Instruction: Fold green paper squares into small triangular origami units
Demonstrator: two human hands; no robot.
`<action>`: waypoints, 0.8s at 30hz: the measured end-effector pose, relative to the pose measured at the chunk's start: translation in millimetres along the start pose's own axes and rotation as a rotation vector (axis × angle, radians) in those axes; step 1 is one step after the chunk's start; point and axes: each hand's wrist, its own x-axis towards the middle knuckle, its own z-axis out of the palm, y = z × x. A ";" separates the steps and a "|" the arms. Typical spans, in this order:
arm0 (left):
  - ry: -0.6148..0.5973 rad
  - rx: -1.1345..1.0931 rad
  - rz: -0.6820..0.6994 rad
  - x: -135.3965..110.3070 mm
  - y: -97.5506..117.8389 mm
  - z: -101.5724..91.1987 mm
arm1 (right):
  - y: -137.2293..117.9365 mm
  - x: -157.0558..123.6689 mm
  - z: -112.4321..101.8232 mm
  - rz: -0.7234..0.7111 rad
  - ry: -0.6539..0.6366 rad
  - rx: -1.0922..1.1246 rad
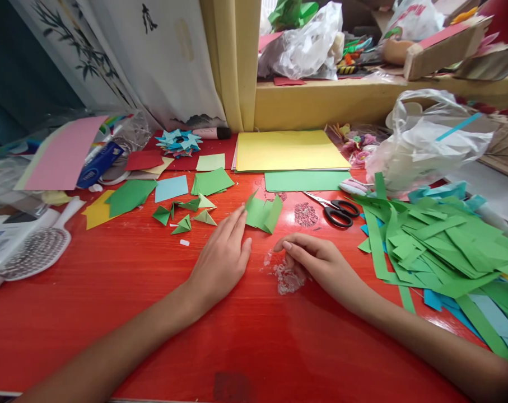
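My left hand [222,254] lies flat on the red table, fingers stretched out. Its fingertips touch the left edge of a creased light green paper [262,214], whose sides stand up. To the right, my right hand [316,257] is loosely curled, thumb close to the index finger, and I see nothing between them. Beneath its fingers is a whitish worn patch [288,279] on the tabletop. Several small folded green paper pieces [182,224] lie left of the creased paper. Black-handled scissors [338,211] rest beyond my right hand, blades pointing left.
A heap of green paper strips [442,240] covers the table's right side. At the back lie a yellow paper stack [291,151] and a blue folded-paper cluster [178,143]. A white hairbrush [39,252] is at left; a plastic bag [438,140] stands at the back right.
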 end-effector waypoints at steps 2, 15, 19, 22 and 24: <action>0.157 -0.013 0.074 -1.6 2.1 -6.2 | -2.2 -0.5 0.6 0.010 -0.025 0.046; 0.132 -0.231 0.414 -8.9 10.6 -9.9 | 1.7 -4.6 3.6 0.042 0.023 0.537; 0.066 -0.241 0.421 -7.1 9.3 -11.9 | -0.2 -6.0 4.1 0.139 0.030 0.525; 0.094 -0.216 0.397 -8.4 10.4 -12.1 | -1.5 -6.3 3.6 0.106 0.005 0.398; 0.108 -0.232 0.347 -9.1 11.6 -12.0 | -2.4 -6.7 3.6 0.047 -0.037 0.259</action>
